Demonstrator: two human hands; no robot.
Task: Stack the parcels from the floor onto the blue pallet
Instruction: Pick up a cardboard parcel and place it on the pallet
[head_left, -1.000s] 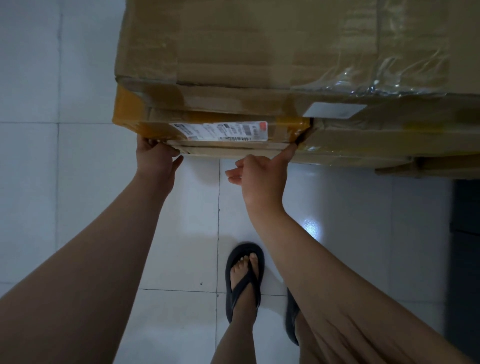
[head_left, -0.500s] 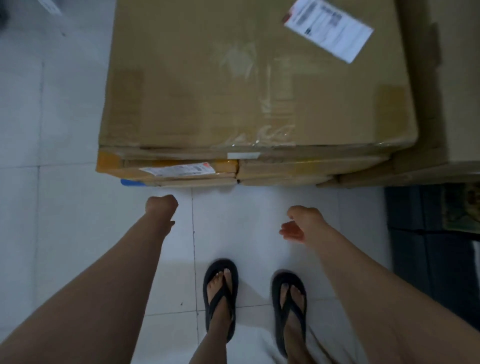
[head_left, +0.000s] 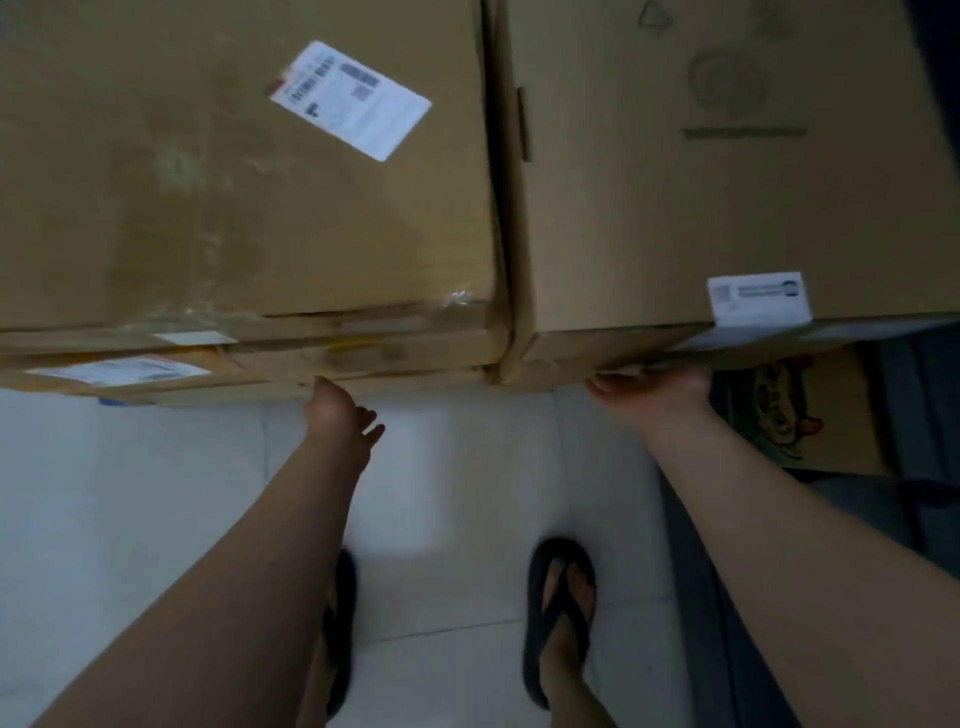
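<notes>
A stack of flat cardboard parcels (head_left: 249, 208) with a white label on top fills the upper left. A sliver of the blue pallet (head_left: 111, 401) shows under its front edge. A large cardboard box (head_left: 727, 197) stands tight against the stack on the right. My left hand (head_left: 340, 410) hangs at the stack's front lower edge, thumb near the cardboard, fingers relaxed and holding nothing. My right hand (head_left: 649, 387) grips the lower front edge of the large box, its fingers mostly hidden beneath it.
White floor tiles (head_left: 156, 519) lie in front of the stack, where my feet in dark sandals (head_left: 558, 613) stand. A box with a cartoon print (head_left: 789, 415) sits low at the right, beside a dark mat (head_left: 857, 519).
My view has shifted right, bringing the large box into sight. Both hands moved forward from mid-air: the left to the stack's edge, the right onto the large box's lower edge.
</notes>
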